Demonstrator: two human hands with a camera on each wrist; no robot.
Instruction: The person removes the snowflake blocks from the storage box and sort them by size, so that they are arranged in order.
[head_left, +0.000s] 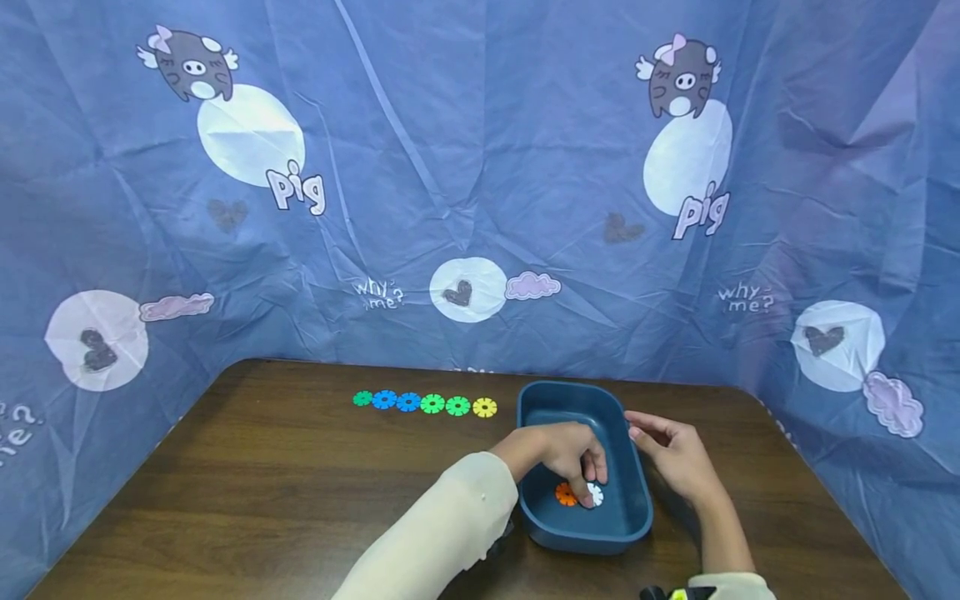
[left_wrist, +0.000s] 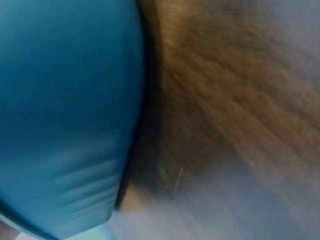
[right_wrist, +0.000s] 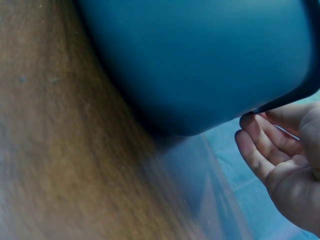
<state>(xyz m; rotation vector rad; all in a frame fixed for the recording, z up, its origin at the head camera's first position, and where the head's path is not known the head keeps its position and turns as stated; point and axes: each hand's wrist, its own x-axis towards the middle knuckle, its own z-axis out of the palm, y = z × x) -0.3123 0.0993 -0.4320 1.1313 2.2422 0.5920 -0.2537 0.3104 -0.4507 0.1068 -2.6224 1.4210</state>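
Observation:
My left hand (head_left: 573, 454) reaches down into a dark blue rectangular bin (head_left: 555, 537), its fingers bent. One digit covers part of a white notched plastic disc (head_left: 597, 494) on the bin floor; whether it is pinched does not show. An orange notched disc (head_left: 564, 494) lies just left of it. At the bin's right side, my right hand (head_left: 678, 458) touches the rim with its fingertips. In the right wrist view the same hand (right_wrist: 290, 155) meets the rim with slightly bent fingers. The left wrist view shows the bin's outer wall (left_wrist: 65, 100), not the hand.
Left of the bin, a row of notched discs (head_left: 432, 404) in green, blue and yellow runs along the back of the brown wooden table (head_left: 300, 475). A blue patterned cloth (head_left: 480, 208) hangs behind the table and at its sides.

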